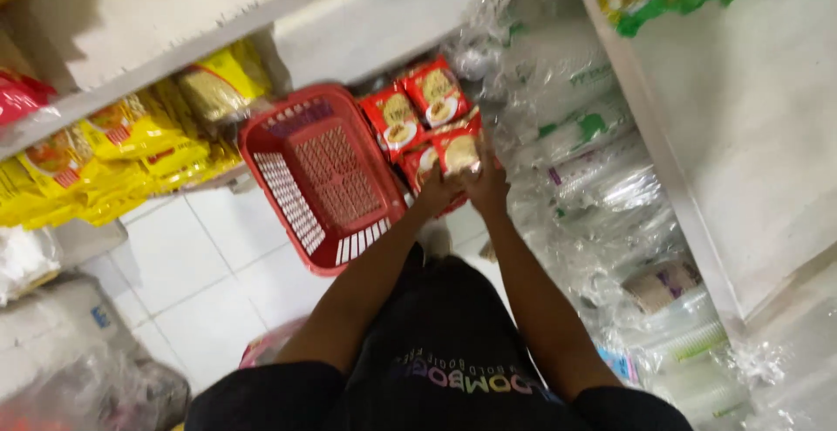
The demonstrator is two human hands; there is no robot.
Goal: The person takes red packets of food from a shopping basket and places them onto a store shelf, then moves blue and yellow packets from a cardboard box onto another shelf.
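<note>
Both hands on red noodle packs [440,126], stacked on the floor right of the red basket [318,174]. L hand [436,191] and R hand [486,185] grip one pack each. Step: handling packs. Next needs firm grip, packs are slippery.

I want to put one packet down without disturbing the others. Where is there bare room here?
The red basket looks empty inside. White floor tiles lie bare between the basket and the yellow packets. It is crowded where both hands, left hand and right hand, hold red packets beside the plastic bags.
</note>
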